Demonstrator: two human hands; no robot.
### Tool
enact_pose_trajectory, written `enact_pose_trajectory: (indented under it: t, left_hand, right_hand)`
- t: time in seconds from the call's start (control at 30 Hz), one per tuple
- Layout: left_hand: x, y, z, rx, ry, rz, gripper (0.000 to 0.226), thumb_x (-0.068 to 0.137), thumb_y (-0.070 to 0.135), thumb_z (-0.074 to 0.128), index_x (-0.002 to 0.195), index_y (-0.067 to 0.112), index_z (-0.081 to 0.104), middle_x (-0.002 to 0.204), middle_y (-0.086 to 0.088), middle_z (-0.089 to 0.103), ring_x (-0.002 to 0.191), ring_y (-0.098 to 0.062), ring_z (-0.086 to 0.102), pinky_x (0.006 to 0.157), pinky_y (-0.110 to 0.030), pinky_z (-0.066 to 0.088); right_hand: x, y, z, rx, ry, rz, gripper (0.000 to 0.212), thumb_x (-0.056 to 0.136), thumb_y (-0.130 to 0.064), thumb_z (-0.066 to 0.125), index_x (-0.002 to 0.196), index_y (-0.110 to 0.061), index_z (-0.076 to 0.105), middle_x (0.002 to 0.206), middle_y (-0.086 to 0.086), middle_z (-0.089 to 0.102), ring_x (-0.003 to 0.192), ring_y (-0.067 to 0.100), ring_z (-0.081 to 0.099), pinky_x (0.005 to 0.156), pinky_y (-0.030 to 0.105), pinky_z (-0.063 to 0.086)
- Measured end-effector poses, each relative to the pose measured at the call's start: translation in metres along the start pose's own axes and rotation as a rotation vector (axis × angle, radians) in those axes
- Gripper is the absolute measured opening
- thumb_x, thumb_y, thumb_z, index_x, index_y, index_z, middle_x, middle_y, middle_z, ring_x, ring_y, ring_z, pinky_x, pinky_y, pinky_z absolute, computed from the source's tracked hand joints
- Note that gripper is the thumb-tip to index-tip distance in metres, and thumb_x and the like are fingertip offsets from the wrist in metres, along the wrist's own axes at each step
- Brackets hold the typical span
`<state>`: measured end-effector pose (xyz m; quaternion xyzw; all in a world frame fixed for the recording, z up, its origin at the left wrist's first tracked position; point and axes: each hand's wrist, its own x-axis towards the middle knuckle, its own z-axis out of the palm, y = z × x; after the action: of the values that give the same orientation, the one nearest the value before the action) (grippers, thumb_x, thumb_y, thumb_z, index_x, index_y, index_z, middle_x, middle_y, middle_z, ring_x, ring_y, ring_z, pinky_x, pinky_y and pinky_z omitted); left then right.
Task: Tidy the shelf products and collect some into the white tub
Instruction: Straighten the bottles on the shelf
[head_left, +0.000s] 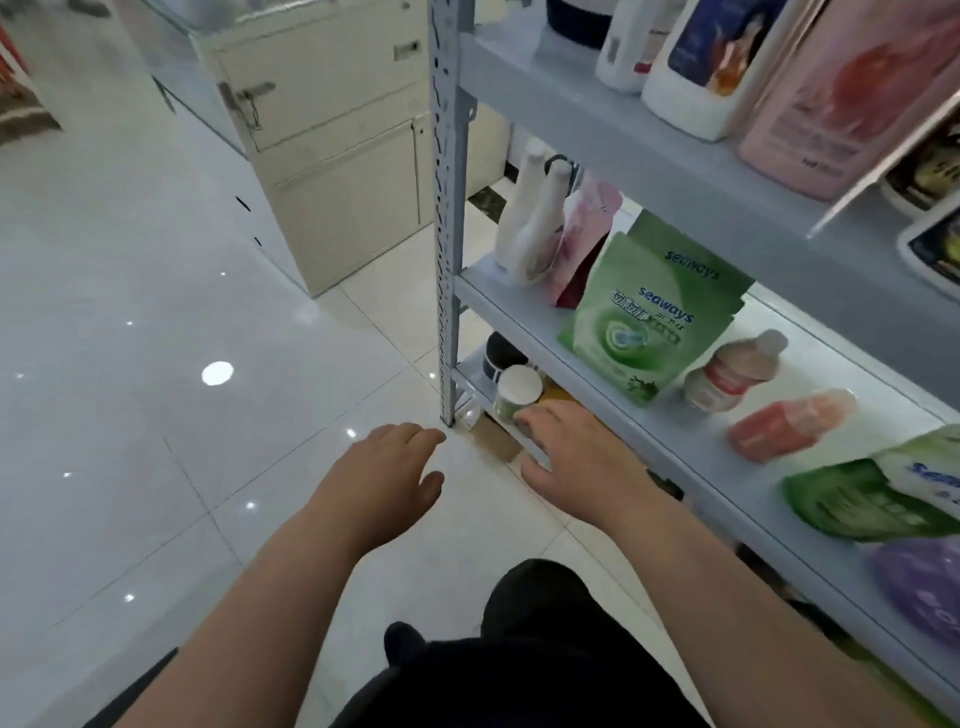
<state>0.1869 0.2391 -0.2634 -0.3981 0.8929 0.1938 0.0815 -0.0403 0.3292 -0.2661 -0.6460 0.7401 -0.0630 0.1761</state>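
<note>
Grey shelf (521, 315) — pouches (634, 325), bottles (789, 427)

Floor (156, 364): glossy white tiles, thin dark grout lines. Round bright light reflection (217, 373) on it, smaller glints scattered around. Cream metal cabinet (332, 156) stands on the floor at upper centre, a hasp latch (249, 101) on its upper door. Glass display case (171, 31) just behind it. Red patterned item (15, 88) at the far left edge, blurred.

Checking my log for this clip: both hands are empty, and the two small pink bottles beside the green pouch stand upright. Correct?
Not upright: the head view shows the pale pink bottle and the orange-pink bottle lying on their sides beside the green pouch. The left hand and right hand are empty.
</note>
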Motion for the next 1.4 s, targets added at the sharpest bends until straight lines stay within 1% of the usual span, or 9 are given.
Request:
enact_pose_trajectory:
  t: [0.23, 0.47, 0.8, 0.93, 1.0, 1.1, 1.17, 1.27, 1.4]
  left_hand:
    - [0.074, -0.031, -0.030, 0.049, -0.052, 0.132, 0.050, 0.104, 0.040, 0.044, 0.152, 0.031, 0.036, 0.151, 0.010, 0.045, 0.140, -0.015, 0.039, 0.109, -0.031, 0.039]
    - [0.158, -0.051, -0.083, 0.105, -0.033, 0.190, 0.053, 0.103, 0.040, 0.047, 0.153, 0.029, 0.034, 0.151, 0.007, 0.044, 0.138, -0.018, 0.040, 0.107, -0.033, 0.041]
    - [0.296, -0.025, -0.116, -0.380, 0.097, 0.188, 0.071, 0.097, 0.025, 0.059, 0.158, 0.018, 0.022, 0.157, -0.005, 0.037, 0.140, -0.023, 0.041, 0.103, -0.034, 0.038]
    - [0.351, -0.004, -0.126, -0.583, 0.033, 0.159, 0.083, 0.092, 0.015, 0.060, 0.160, 0.015, 0.011, 0.155, -0.015, 0.035, 0.136, -0.030, 0.045, 0.098, -0.034, 0.043]
    - [0.378, 0.006, -0.129, -0.690, 0.039, 0.133, 0.075, 0.087, 0.013, 0.061, 0.153, 0.011, 0.025, 0.140, -0.015, 0.048, 0.122, -0.033, 0.056, 0.088, -0.033, 0.049]
    - [0.407, 0.016, -0.128, -0.632, 0.023, 0.185, 0.070, 0.092, 0.013, 0.060, 0.153, 0.002, 0.026, 0.150, -0.016, 0.040, 0.133, -0.031, 0.046, 0.103, -0.026, 0.036]
    - [0.417, 0.017, -0.120, -0.620, 0.017, 0.195, 0.060, 0.097, 0.008, 0.052, 0.150, 0.000, 0.026, 0.145, -0.017, 0.044, 0.131, -0.030, 0.047, 0.096, -0.020, 0.034]
    - [0.418, 0.012, -0.112, -0.661, 0.023, 0.195, 0.048, 0.098, 0.010, 0.043, 0.145, 0.006, 0.034, 0.134, -0.012, 0.049, 0.115, -0.028, 0.054, 0.092, -0.031, 0.040]
    - [0.403, 0.003, -0.109, -0.710, 0.041, 0.214, 0.038, 0.097, 0.017, 0.053, 0.134, 0.014, 0.043, 0.130, -0.001, 0.046, 0.103, -0.021, 0.052, 0.089, -0.029, 0.039]
  right_hand:
    - [0.063, 0.005, -0.008, 0.083, 0.030, 0.162, 0.050, 0.100, -0.034, 0.051, 0.148, -0.021, 0.045, 0.147, -0.004, 0.045, 0.137, 0.015, 0.039, 0.108, 0.027, 0.036]
    - [0.162, 0.016, -0.030, 0.192, 0.086, 0.223, 0.050, 0.099, -0.033, 0.055, 0.146, -0.019, 0.047, 0.145, 0.002, 0.047, 0.133, 0.023, 0.045, 0.102, 0.034, 0.042]
    - [0.223, 0.020, -0.049, 0.208, 0.121, 0.414, 0.055, 0.099, -0.031, 0.056, 0.150, -0.018, 0.042, 0.152, 0.006, 0.041, 0.141, 0.024, 0.038, 0.114, 0.039, 0.036]
    - [0.228, 0.011, -0.050, 0.170, 0.122, 0.538, 0.054, 0.097, -0.030, 0.058, 0.147, -0.012, 0.046, 0.144, 0.013, 0.048, 0.132, 0.032, 0.045, 0.109, 0.043, 0.042]
    - [0.229, 0.002, -0.051, 0.154, 0.125, 0.594, 0.049, 0.096, -0.030, 0.058, 0.140, -0.011, 0.051, 0.134, 0.015, 0.053, 0.124, 0.034, 0.050, 0.102, 0.046, 0.046]
    - [0.228, -0.012, -0.048, 0.160, 0.143, 0.695, 0.047, 0.095, -0.032, 0.057, 0.137, -0.010, 0.052, 0.132, 0.015, 0.053, 0.121, 0.035, 0.052, 0.098, 0.047, 0.049]
    - [0.225, -0.021, -0.046, 0.180, 0.180, 0.763, 0.048, 0.097, -0.031, 0.056, 0.141, -0.013, 0.050, 0.137, 0.012, 0.050, 0.124, 0.033, 0.050, 0.097, 0.045, 0.049]
    - [0.220, -0.034, -0.040, 0.203, 0.213, 0.858, 0.048, 0.097, -0.032, 0.055, 0.142, -0.016, 0.049, 0.139, 0.010, 0.049, 0.125, 0.030, 0.050, 0.096, 0.044, 0.050]
    - [0.214, -0.051, -0.028, 0.237, 0.199, 0.927, 0.046, 0.098, -0.031, 0.053, 0.140, -0.014, 0.049, 0.138, 0.011, 0.049, 0.124, 0.031, 0.050, 0.099, 0.046, 0.048]
